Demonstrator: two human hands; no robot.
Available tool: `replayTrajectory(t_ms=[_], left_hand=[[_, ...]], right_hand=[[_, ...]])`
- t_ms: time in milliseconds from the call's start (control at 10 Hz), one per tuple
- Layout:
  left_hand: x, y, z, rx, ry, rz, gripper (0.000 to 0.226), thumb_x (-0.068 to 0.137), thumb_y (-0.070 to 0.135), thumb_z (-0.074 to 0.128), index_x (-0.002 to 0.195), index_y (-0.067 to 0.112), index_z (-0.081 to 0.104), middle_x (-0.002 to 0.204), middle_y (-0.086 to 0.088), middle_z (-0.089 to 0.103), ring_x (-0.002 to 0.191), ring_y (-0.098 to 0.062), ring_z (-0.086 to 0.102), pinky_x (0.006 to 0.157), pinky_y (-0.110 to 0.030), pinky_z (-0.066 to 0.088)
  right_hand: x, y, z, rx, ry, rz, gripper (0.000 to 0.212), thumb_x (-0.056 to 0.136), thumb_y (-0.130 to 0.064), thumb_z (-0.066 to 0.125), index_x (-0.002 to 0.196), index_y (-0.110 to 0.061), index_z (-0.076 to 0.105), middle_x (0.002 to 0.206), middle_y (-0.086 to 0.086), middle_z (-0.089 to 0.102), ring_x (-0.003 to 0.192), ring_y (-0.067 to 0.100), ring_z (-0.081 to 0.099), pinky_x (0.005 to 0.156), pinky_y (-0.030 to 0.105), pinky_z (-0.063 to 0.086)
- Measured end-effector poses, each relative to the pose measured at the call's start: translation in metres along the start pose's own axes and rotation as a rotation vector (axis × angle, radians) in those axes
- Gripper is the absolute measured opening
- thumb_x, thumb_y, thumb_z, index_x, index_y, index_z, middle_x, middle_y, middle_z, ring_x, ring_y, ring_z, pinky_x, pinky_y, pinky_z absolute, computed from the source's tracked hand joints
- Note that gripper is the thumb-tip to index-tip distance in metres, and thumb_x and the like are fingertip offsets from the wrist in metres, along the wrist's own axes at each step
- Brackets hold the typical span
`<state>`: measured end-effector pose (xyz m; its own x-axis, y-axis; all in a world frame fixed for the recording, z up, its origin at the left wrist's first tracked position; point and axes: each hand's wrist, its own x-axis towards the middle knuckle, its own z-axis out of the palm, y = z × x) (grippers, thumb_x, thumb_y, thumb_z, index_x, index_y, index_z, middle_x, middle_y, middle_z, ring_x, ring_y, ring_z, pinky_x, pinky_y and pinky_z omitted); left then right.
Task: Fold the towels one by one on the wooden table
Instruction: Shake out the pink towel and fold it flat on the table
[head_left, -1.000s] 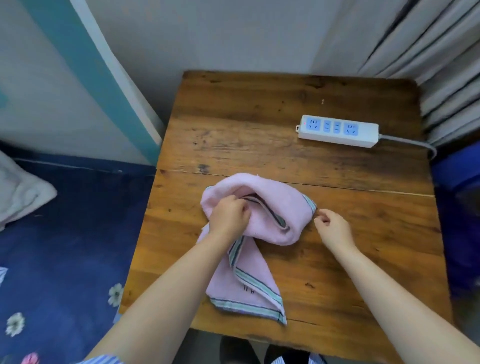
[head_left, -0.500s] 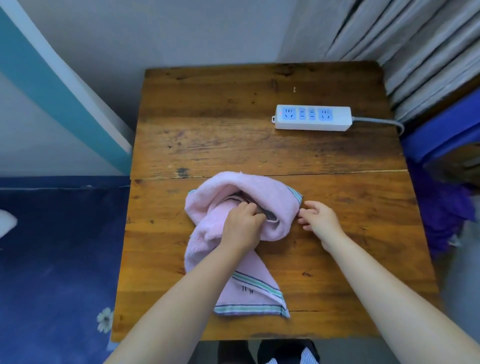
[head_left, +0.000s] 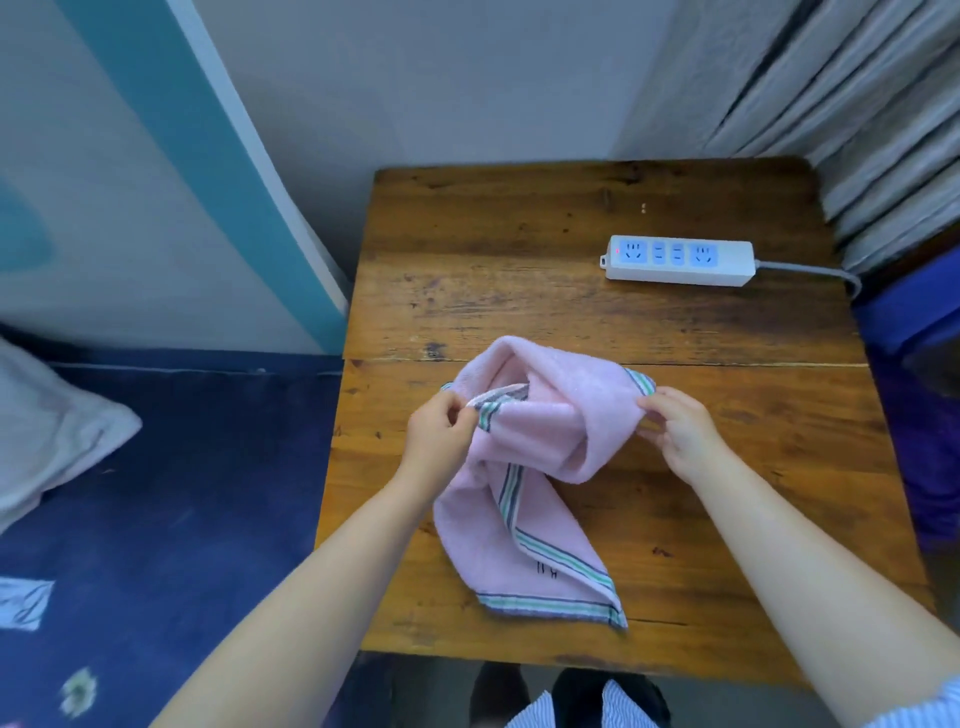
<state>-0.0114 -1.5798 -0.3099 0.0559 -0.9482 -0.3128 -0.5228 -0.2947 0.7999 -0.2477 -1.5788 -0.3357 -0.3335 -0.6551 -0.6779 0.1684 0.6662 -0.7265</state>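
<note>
**Pink towel pinched at two striped edges, mid-table**

Nearest the front edge of the wooden table (head_left: 727, 597), a tail of the pink towel (head_left: 550, 431) is laid flat, its striped hem corner ending just short of that edge, slightly right of centre. Small dark lettering is seen by the hem; it cannot be read.

Further in, around the table's middle, the rest of the towel is bunched and twisted into a loose hump, reaching up to the seam between the boards.

The left hand (head_left: 436, 441) is closed in a pinch on a striped edge at the hump's left side, thumb and forefinger together. The right hand (head_left: 680, 436) is curled around the striped corner at the hump's right side, fingers tucked under the cloth. Both forearms are extended over the front edge.

Toward the back right corner, a white power strip (head_left: 680, 260) is lying flat, its grey cable run off the right edge. Well apart from the towel.
</note>
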Motion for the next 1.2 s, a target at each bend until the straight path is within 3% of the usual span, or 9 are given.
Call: replayTrajectory(t_ms=[100,300,500,600,700,800,900,1100,1200], left_hand=[[0.007,0.006,-0.025,0.025,0.002,-0.082,0.032,0.089,0.008,0.042,0.058,0.015,0.038,0.06,0.002,0.039,0.056,-0.012,0.033,0.049,-0.022,0.027],[0.028,0.037,-0.085,-0.144,-0.337,-0.41,0.03,0.082,0.006,0.03,0.055,0.017,0.026,0.044,0.004,0.025,0.038,-0.01,0.018,0.04,-0.018,0.014],[0.03,0.049,-0.118,-0.047,-0.419,-0.256,0.033,0.091,0.033,0.051,0.063,0.016,0.059,0.054,0.001,0.04,0.057,-0.014,0.031,0.051,-0.023,0.025],[0.031,0.058,-0.128,-0.126,-0.312,-0.149,0.039,0.094,0.027,0.048,0.058,0.013,0.045,0.045,0.005,0.036,0.051,-0.014,0.025,0.049,-0.024,0.019],[0.034,0.075,-0.136,-0.214,-0.122,-0.024,0.038,0.096,0.018,0.044,0.059,0.011,0.045,0.054,-0.002,0.034,0.052,-0.014,0.028,0.05,-0.023,0.022],[0.039,0.099,-0.148,-0.348,-0.013,0.046,0.035,0.096,0.006,0.039,0.064,0.013,0.052,0.051,-0.001,0.039,0.044,-0.009,0.034,0.045,-0.019,0.027],[0.04,0.124,-0.164,-0.536,0.035,0.016,0.034,0.092,-0.003,0.034,0.065,0.012,0.05,0.033,0.009,0.04,0.027,0.0,0.034,0.032,-0.008,0.026],[0.036,0.167,-0.187,-0.57,-0.116,-0.13,0.028,0.084,0.002,0.027,0.063,0.01,0.043,0.031,0.007,0.041,0.025,-0.002,0.034,0.028,-0.008,0.023],[0.033,0.176,-0.188,-0.33,-0.165,-0.207,0.03,0.091,0.016,0.04,0.061,0.013,0.042,0.041,0.001,0.039,0.034,-0.008,0.035,0.034,-0.016,0.023]], right_hand=[[-0.008,-0.02,0.0,-0.043,-0.01,-0.054,0.022,0.086,-0.005,0.05,0.066,-0.015,0.05,0.08,0.004,0.054,0.079,0.017,0.051,0.063,0.026,0.042],[-0.025,-0.07,-0.001,-0.844,-0.033,-0.239,0.011,0.087,-0.016,0.056,0.076,-0.013,0.052,0.079,0.002,0.05,0.077,0.015,0.048,0.057,0.024,0.037],[-0.057,-0.108,-0.009,-1.151,-0.024,-0.399,0.03,0.088,-0.021,0.053,0.063,-0.019,0.037,0.068,0.001,0.047,0.062,0.015,0.043,0.049,0.022,0.029],[-0.068,-0.129,-0.012,-1.285,0.086,-0.432,0.035,0.091,-0.02,0.047,0.061,-0.021,0.03,0.066,-0.001,0.045,0.073,0.023,0.046,0.048,0.023,0.026],[-0.076,-0.152,-0.012,-1.264,0.193,-0.433,0.033,0.092,-0.022,0.046,0.063,-0.018,0.031,0.1,0.015,0.06,0.087,0.025,0.05,0.062,0.03,0.037],[-0.083,-0.183,-0.011,-1.044,0.304,-0.492,0.036,0.088,-0.02,0.053,0.058,-0.015,0.034,0.093,0.019,0.06,0.084,0.028,0.05,0.066,0.029,0.034],[-0.095,-0.212,-0.011,-0.717,0.294,-0.492,0.04,0.083,-0.011,0.056,0.051,-0.013,0.033,0.058,0.006,0.039,0.069,0.024,0.043,0.054,0.028,0.033],[-0.114,-0.247,0.001,-0.696,0.128,-0.325,0.017,0.086,0.0,0.036,0.073,-0.003,0.046,0.077,0.013,0.046,0.075,0.025,0.047,0.054,0.022,0.035],[-0.125,-0.263,0.007,-0.919,0.026,-0.327,0.027,0.091,-0.001,0.033,0.065,-0.006,0.039,0.076,0.012,0.044,0.074,0.027,0.047,0.055,0.024,0.038]])
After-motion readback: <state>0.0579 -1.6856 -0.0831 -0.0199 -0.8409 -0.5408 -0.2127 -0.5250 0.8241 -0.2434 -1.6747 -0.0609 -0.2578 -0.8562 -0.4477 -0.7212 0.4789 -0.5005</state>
